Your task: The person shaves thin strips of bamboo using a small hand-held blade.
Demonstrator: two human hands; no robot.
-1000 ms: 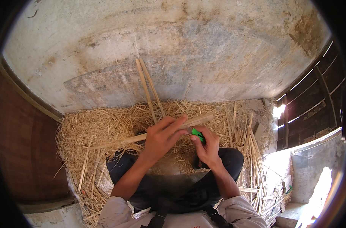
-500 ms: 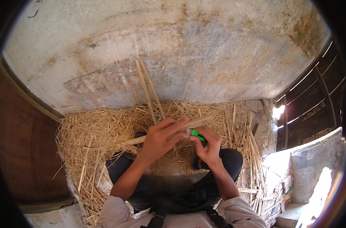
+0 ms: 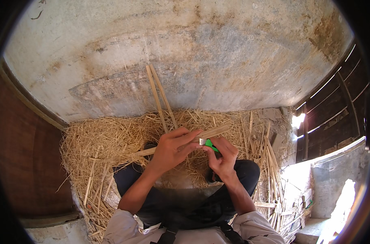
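Observation:
My left hand is closed round a pale bamboo strip. The strip slants through the grip, its wider end up and to the right and its other part showing lower left, over the straw. In my right hand is a green utility knife, gripped with the blade pointing left. That blade lies just below the strip, close to the left fingertips; whether it touches the strip I cannot tell. Both hands are above my bent legs.
Two long strips lean against the stained wall in front. Straw-like shavings cover the floor around me. Several loose strips lie to the right. A brown panel stands at the left, dark slats at the right.
The knife and my right hand have shifted very slightly, and the blade shows brighter. The strip stays in my left hand with almost no movement.

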